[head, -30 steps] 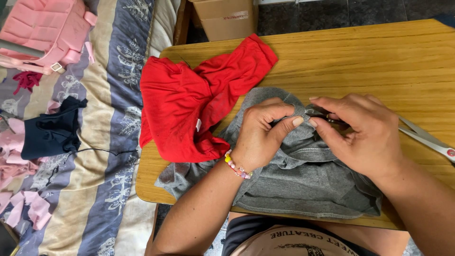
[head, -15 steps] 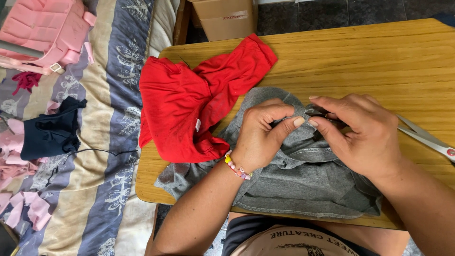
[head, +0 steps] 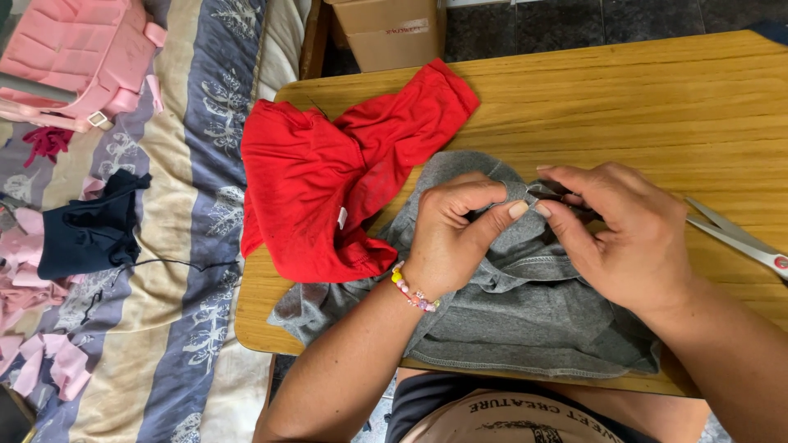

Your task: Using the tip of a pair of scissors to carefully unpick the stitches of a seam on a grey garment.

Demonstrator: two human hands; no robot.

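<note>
A grey garment (head: 525,320) lies crumpled on the near edge of a wooden table (head: 624,107). My left hand (head: 451,238), with a bead bracelet on the wrist, pinches a fold of the grey fabric near its top. My right hand (head: 624,234) pinches the same fold from the right, its fingertips meeting those of the left hand. A red garment (head: 328,189) is bunched up on the table to the left, touching the grey one.
Scissors (head: 739,234) lie on the table just right of my right hand. A cardboard box (head: 390,29) stands beyond the table. On the striped bedding (head: 189,271) at left are a pink bag (head: 74,57), a dark blue cloth (head: 90,230) and pink scraps (head: 41,361).
Both hands stay pinched on the grey fabric; the fingers have shifted only slightly. Nothing else has moved.
</note>
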